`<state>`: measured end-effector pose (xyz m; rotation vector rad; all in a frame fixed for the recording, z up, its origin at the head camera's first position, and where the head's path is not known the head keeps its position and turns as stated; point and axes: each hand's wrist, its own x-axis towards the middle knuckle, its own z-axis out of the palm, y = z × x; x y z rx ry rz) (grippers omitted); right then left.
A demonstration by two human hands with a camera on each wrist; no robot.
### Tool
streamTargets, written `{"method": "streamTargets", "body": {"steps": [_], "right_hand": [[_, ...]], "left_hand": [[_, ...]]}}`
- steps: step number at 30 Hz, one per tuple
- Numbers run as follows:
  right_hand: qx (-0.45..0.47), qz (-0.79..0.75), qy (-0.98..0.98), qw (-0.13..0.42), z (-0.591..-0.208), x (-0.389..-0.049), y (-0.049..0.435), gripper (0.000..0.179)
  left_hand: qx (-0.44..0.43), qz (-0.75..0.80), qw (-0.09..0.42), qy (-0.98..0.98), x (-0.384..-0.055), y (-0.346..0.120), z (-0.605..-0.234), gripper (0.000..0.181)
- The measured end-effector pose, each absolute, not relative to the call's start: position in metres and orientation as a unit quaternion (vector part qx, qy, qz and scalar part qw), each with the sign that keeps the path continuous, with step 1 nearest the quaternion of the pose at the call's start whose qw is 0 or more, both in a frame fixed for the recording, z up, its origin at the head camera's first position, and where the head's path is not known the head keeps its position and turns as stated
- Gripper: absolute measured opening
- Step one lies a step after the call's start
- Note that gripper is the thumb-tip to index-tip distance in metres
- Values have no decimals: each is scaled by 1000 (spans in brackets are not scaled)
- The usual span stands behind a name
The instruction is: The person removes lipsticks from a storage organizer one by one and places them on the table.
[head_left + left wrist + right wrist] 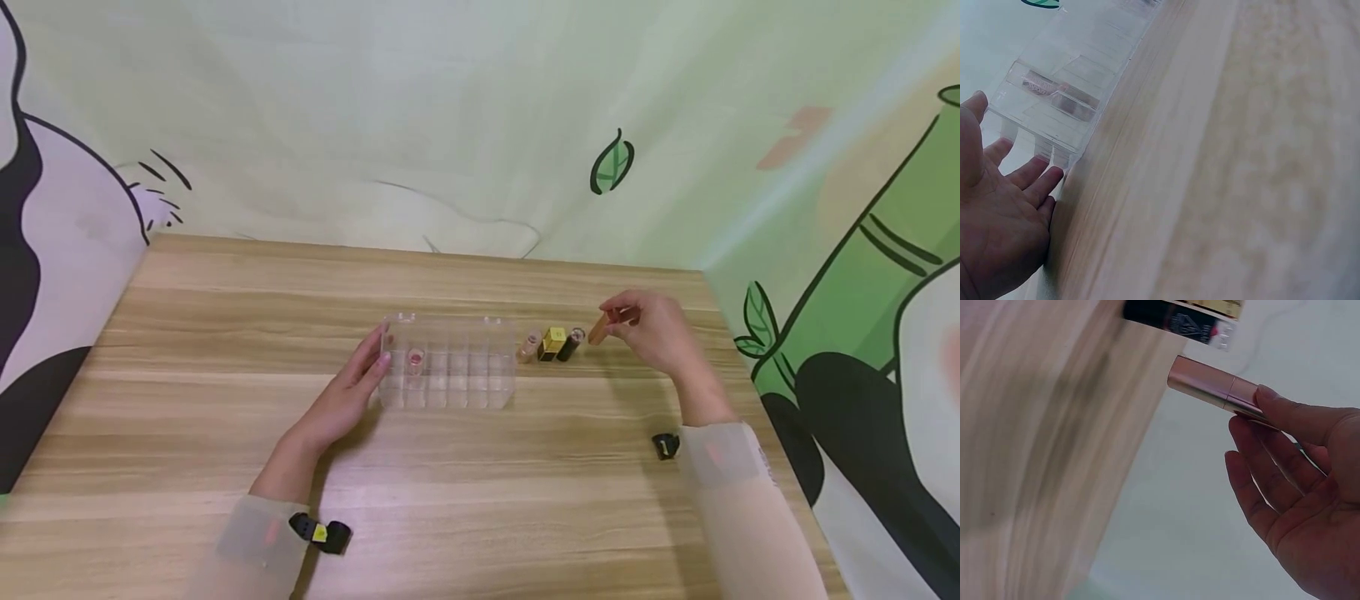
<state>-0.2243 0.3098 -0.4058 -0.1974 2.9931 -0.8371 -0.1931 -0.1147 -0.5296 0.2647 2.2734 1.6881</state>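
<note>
A clear plastic lipstick organizer (465, 367) divided into small compartments stands mid-table, with one lipstick (416, 361) upright in a left-hand compartment. Against its left end rest the extended fingers of my left hand (351, 379), the thumb near the front corner. My right hand (652, 329) pinches a rose-gold lipstick (1207, 382) between thumb and fingers by one end, tilted just above the table. Beside the organizer's right end stand a pinkish lipstick (527, 347), a black-and-gold lipstick (552, 342) and a black lipstick (572, 343) with a clear top.
The wood-grain table (480, 500) meets a wall cover (450, 125) with painted panda and leaf shapes along its back edge. Black wrist cameras (322, 533) are strapped at both sleeves.
</note>
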Motion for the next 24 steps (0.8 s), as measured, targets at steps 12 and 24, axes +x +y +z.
{"method": "streamTargets", "body": {"steps": [12,24], "right_hand": [[-56,-270,961,35,-423,-227,309,23],[-52,-269,960,61,-435,-231,307,24]], "left_hand": [[91,599,153,781,-192,-116,-529,52],[96,593,149,786,-193,-116,-529,53]]}}
